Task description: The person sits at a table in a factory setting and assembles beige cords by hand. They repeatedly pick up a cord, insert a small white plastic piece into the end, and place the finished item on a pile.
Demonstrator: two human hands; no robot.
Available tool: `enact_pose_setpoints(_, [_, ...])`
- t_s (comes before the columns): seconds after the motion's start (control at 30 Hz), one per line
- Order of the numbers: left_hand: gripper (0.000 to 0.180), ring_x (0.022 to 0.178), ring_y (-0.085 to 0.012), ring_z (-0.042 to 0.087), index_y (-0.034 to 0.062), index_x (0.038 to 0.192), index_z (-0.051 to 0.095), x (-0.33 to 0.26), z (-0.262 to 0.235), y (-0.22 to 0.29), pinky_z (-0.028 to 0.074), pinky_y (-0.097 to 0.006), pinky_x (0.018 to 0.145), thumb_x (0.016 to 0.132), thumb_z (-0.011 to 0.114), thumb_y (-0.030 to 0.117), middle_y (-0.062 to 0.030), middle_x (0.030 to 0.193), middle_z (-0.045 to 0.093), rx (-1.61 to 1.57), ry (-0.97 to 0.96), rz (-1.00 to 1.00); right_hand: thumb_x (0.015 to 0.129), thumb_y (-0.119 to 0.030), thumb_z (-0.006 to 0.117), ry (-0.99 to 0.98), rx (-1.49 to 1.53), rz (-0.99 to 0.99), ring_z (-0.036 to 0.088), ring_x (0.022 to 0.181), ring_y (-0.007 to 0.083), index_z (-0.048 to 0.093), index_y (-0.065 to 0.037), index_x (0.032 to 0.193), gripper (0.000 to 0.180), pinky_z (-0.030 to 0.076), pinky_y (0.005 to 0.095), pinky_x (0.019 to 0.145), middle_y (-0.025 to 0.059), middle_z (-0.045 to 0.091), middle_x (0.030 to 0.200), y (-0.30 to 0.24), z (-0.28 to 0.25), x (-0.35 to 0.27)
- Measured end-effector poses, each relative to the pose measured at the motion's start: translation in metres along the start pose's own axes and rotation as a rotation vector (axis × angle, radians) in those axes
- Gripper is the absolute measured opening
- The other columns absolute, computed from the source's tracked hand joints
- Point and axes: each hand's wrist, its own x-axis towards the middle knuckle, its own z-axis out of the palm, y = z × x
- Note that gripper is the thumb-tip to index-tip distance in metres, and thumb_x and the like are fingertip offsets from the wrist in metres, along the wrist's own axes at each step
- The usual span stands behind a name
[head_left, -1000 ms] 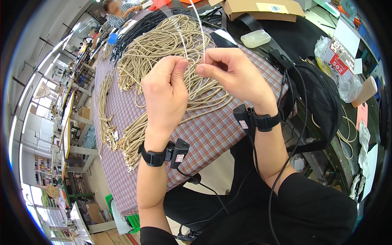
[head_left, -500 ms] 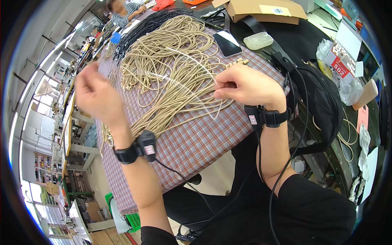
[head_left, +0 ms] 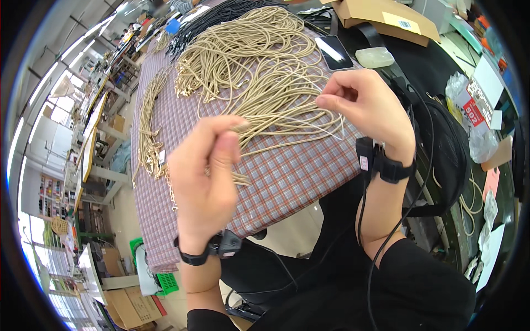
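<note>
My right hand (head_left: 367, 102) is closed in a pinch over the right part of the table. A thin whitish strand (head_left: 323, 131) loops below and left of its fingertips, across the cords; the pinched end is hidden. Motion blurs my left hand (head_left: 204, 171), raised over the near part of the table with its fingers curled and thumb up; whether it grips anything is unclear. Between and beyond my hands lies a bundle of beige cords (head_left: 276, 107). A larger heap of beige cords (head_left: 243, 41) with small metal-looking ends lies behind it.
A checked cloth (head_left: 292, 176) covers the table. Another beige cord bundle (head_left: 149, 121) lies at left, black cords (head_left: 221, 16) at the back. A phone (head_left: 334, 52), a translucent block (head_left: 374, 57), a cardboard box (head_left: 386, 19) and a black bag (head_left: 441, 149) are at right.
My left hand has come down and right, nearer the cords. My right hand has shifted slightly right, still pinching. The view has shifted, showing more of the left cord bundle.
</note>
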Motion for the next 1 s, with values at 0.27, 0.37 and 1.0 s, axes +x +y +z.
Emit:
enact_pose_setpoints(0.27, [0.025, 0.063, -0.0040, 0.044, -0.0006, 0.127, 0.063, -0.031, 0.022, -0.015, 0.033, -0.020, 0.056, 0.114, 0.048, 0.015, -0.0004, 0.077, 0.059, -0.504, 0.019, -0.258, 0.085, 0.001, 0.080, 0.047, 0.382, -0.427, 0.066, 0.065, 0.0136, 0.079, -0.003, 0.102, 0.017, 0.050, 0.0273, 0.058, 0.0059, 0.073, 0.083, -0.065, 0.056, 0.001])
enact_pose_setpoints(0.37, [0.024, 0.063, -0.0041, 0.044, 0.0004, 0.131, 0.057, -0.042, 0.018, -0.025, 0.033, -0.020, 0.056, 0.114, 0.049, 0.014, -0.0017, 0.078, 0.061, -0.626, 0.079, -0.317, 0.083, 0.004, 0.078, 0.039, 0.340, -0.490, 0.069, 0.067, 0.0175, 0.079, -0.003, 0.100, 0.018, 0.051, 0.0274, 0.059, 0.0073, 0.073, 0.084, -0.068, 0.073, 0.006])
enact_pose_setpoints(1.0, [0.020, 0.075, -0.0354, 0.062, -0.0062, 0.114, 0.064, -0.035, 0.035, -0.018, 0.046, -0.043, 0.064, 0.096, 0.057, -0.006, -0.0178, 0.090, 0.062, 0.025, 0.307, 0.032, 0.087, 0.005, 0.074, 0.119, 0.641, -0.293, 0.054, 0.067, 0.0003, 0.064, -0.002, 0.096, 0.015, 0.040, 0.0187, 0.055, -0.0038, 0.061, 0.082, -0.091, 0.098, -0.005])
